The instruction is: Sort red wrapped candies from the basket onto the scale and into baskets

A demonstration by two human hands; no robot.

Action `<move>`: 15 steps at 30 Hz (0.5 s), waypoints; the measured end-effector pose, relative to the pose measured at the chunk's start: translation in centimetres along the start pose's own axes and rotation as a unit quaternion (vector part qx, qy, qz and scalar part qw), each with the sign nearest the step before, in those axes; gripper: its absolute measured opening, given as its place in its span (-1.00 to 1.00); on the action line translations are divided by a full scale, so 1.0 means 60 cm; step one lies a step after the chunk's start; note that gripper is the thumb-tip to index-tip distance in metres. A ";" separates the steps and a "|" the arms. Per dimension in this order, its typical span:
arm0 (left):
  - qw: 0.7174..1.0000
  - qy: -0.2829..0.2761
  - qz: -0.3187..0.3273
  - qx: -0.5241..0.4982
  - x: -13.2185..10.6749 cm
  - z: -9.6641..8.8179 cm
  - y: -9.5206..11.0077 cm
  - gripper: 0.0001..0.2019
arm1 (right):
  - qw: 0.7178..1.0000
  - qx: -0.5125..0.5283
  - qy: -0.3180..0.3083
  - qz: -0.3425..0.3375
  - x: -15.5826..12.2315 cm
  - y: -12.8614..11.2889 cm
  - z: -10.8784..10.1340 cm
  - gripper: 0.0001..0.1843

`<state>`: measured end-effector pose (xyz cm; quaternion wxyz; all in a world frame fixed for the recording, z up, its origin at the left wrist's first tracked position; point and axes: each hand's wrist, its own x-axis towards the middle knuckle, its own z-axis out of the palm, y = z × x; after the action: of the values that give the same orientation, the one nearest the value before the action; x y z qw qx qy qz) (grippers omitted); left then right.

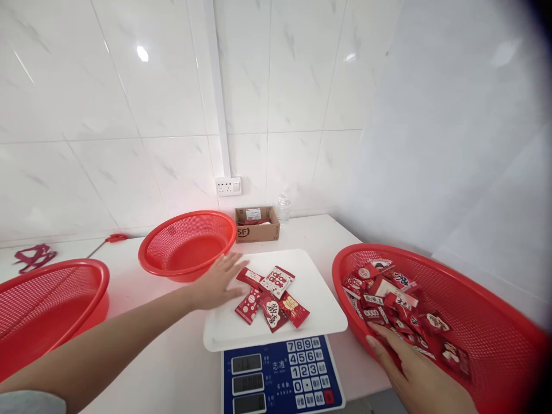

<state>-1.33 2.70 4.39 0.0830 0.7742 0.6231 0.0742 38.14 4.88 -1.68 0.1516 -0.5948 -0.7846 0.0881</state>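
Note:
My left hand (221, 282) is open, fingers spread, over the left edge of the white scale tray (314, 287). Beside its fingertips, several red and white snack packets lie in a loose cluster on the tray; the top one is a white patterned packet (278, 280). At the lower right, my right hand (416, 371) is closed around the near rim of a red plastic basket (478, 299), with thumb and forefinger on either side of it. Its other fingers are hidden. Inside that basket is a heap of small red packets (401, 302).
The blue scale panel (282, 374) has keys and displays. Further left are a red basket (190, 215) and another red basket (92, 267). A small cardboard box (259, 232), a clear plastic bottle (283, 207) and a dark red strap (37, 257) lie near the tiled wall.

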 end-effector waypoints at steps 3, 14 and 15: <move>0.994 -0.060 0.084 -0.020 0.012 0.023 0.053 -0.15 | 1.000 -0.003 0.000 0.030 -0.002 -0.008 -0.001 -0.56; 0.996 0.034 0.078 -0.016 0.047 0.054 0.055 -0.36 | 0.992 -0.009 -0.045 0.119 0.000 -0.020 -0.006 -0.40; 0.996 0.040 0.073 -0.024 0.045 0.052 0.054 -0.44 | 0.992 -0.009 -0.043 0.117 0.000 -0.020 -0.007 -0.40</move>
<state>3.02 4.53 2.11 0.0712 0.8116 0.5661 0.1257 37.17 4.52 -0.92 0.1006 -0.6798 -0.7159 0.1236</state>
